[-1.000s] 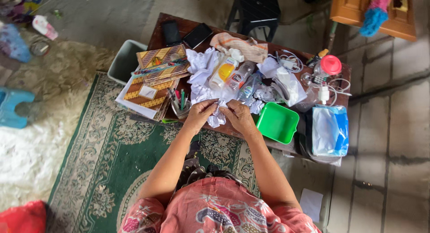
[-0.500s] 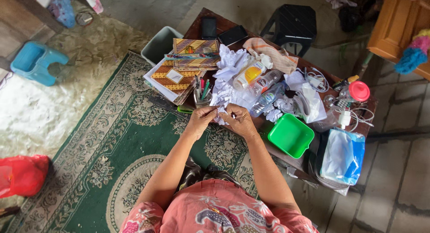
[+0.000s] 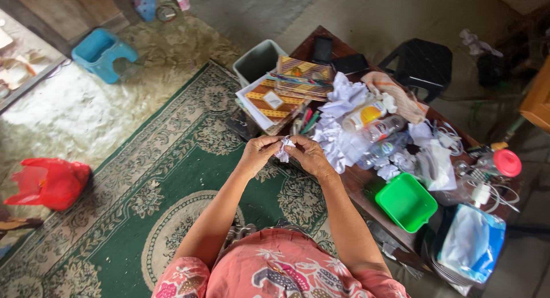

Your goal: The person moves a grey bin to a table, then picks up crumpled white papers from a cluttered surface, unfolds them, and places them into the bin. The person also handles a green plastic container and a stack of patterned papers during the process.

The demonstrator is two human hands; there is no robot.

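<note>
The left hand [image 3: 259,152] and right hand [image 3: 310,155] meet near the table [image 3: 356,180] edge. Their fingers pinch a small crumpled paper [image 3: 284,148] between them.

Crumpled matt paper wad [image 3: 283,148], glossy green plastic tray [image 3: 405,202]

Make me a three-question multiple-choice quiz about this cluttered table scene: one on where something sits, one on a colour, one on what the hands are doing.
1. Where is the grey bin?
A. On the black stool
B. On the floor beside the table's far corner
C. Inside the green tray

2. What colour is the empty square tray?
A. Green
B. Red
C. Blue

3. What are the hands doing?
A. Resting flat
B. Together pinching a crumpled paper ball
C. Holding a bottle

Answers:
1 B, it stands by the table next to the books.
2 A, bright green.
3 B, the left hand and right hand grip it.
</note>
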